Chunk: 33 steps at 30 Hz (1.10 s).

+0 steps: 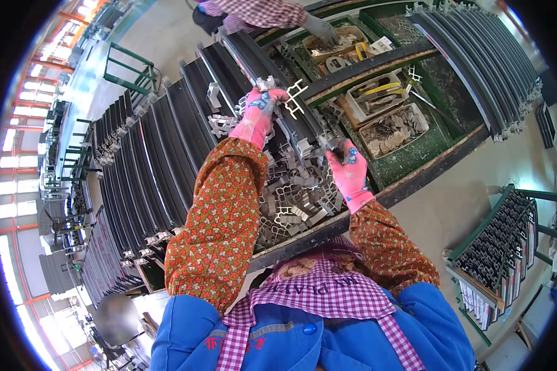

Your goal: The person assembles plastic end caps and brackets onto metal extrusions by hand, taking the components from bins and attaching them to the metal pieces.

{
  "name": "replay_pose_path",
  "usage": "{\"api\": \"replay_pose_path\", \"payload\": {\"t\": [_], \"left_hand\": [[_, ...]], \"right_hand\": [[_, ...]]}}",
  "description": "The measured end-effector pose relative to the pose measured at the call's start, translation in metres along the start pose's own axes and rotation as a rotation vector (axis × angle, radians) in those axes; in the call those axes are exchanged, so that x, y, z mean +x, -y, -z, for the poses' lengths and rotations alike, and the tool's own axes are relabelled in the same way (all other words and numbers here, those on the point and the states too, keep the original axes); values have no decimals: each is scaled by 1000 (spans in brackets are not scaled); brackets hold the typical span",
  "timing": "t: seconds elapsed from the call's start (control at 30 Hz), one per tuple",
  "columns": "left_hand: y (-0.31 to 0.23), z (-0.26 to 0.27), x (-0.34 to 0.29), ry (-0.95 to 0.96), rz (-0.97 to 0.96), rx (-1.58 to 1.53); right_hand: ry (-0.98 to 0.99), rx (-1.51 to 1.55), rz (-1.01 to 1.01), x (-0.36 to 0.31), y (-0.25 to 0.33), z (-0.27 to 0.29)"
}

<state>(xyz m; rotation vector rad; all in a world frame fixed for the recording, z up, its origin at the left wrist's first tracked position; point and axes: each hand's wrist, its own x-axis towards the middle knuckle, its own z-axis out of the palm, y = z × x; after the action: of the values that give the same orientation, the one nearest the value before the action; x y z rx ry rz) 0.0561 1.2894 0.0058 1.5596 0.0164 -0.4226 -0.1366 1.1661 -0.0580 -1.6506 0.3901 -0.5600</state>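
My left hand (257, 117), in a pink patterned glove, is closed above a long black profile bar (254, 59). A pale, branched metal profile piece (295, 99) sticks out beside its fingers, apparently in its grip. A small silver bracket (266, 83) is just beyond the fingertips. My right hand (351, 170), gloved alike, has its thumb and fingers bent together at a grey metal end piece (326, 140); what they pinch is partly hidden. Between my forearms lies a heap of cut silver metal pieces (303, 191) in a bench tray.
Rows of black profile bars (161, 148) lie at left, more bars (476, 68) at far right. Boxes of small parts (394, 130) stand on the green bench (408, 154). Across it, a co-worker's gloved hand (320, 29) reaches into a box. A loaded rack (495, 241) stands right.
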Motion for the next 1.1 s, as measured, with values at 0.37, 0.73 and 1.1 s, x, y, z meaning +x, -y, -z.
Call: {"api": "replay_pose_path", "payload": {"t": [0.37, 0.73, 1.1], "left_hand": [[-28, -7, -55, 154, 158, -339], [-48, 35, -130, 448, 234, -282], [-43, 107, -77, 655, -249, 663]], "right_hand": [[256, 165, -173, 43, 59, 21], [370, 412, -119, 8, 112, 0], [-70, -226, -122, -37, 25, -63]]}}
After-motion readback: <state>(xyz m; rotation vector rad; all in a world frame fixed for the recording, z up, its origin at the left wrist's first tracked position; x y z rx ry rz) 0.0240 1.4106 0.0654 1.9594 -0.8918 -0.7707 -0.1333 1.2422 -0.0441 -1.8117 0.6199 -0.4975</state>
